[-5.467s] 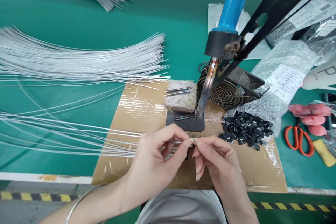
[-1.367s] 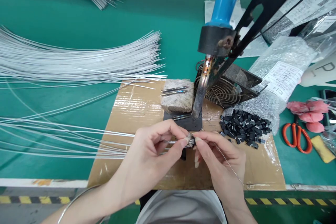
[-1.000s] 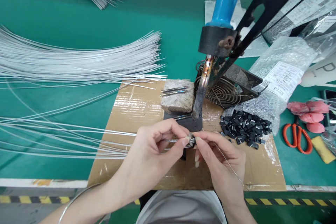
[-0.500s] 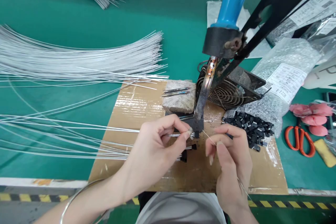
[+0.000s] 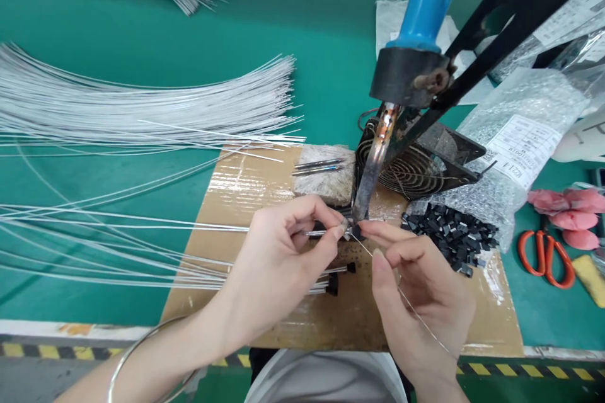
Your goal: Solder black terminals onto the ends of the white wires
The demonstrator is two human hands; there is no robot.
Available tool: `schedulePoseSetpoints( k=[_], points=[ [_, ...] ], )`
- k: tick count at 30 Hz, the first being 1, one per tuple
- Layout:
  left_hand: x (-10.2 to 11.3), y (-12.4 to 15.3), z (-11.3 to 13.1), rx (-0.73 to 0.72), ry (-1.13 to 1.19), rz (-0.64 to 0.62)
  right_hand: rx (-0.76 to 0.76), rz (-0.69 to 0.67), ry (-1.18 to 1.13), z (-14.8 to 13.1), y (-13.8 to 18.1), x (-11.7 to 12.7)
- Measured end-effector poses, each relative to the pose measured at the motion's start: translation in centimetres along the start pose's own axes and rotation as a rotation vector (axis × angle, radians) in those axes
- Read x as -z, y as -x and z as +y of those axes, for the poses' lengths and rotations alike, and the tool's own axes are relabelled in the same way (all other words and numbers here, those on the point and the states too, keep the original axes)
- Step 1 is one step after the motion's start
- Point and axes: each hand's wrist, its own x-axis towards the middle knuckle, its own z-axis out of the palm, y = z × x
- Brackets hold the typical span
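Observation:
My left hand (image 5: 283, 258) is closed in a pinch on white wires (image 5: 222, 227), close to a small black connector (image 5: 356, 235) at their end. Right beside this connector is the tip of the soldering iron (image 5: 371, 182), which hangs down from a black bracket. My right hand (image 5: 425, 296) pinches a thin strand of solder wire (image 5: 423, 321); its near part trails over the palm. The solder's far end reaches the connector, and my right index fingertip is close to it. Whether the solder touches the iron is hard to see.
More wires with black connectors (image 5: 333, 284) lie below my left hand on the cardboard (image 5: 198, 302). Behind are a fan (image 5: 411, 170) and a pale block with metal tips (image 5: 324, 189). Black connector pieces (image 5: 449, 233), orange scissors (image 5: 546, 258) and a wire bundle (image 5: 142, 97) lie around.
My right hand has moved in toward the left, bringing the solder wire to the connector. My left hand has shifted slightly up, with the connector now nearer the iron's tip.

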Motion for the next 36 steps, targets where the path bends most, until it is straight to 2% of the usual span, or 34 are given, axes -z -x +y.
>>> schedulePoseSetpoints(
  k=[6, 14, 19, 24, 36],
  points=[
    [0.2, -0.13, 0.32, -0.008, -0.032, 0.016, -0.067, 0.065, 0.019, -0.89, -0.24, -0.47],
    [0.14, -0.26, 0.59, -0.043, -0.01, 0.023, -0.067, 0.079, -0.01, -0.76, -0.64, -0.33],
    [0.13, -0.28, 0.59, -0.045, -0.014, 0.026, -0.01, 0.039, -0.015, -0.4, -0.72, -0.11],
    [0.06, -0.23, 0.57, -0.055, -0.007, 0.029, -0.07, 0.092, -0.031, -0.88, -0.56, -0.52],
    [0.16, -0.14, 0.68, -0.046, -0.019, 0.023, -0.047, 0.079, -0.016, -1.0, -0.55, -0.51]
  ],
)
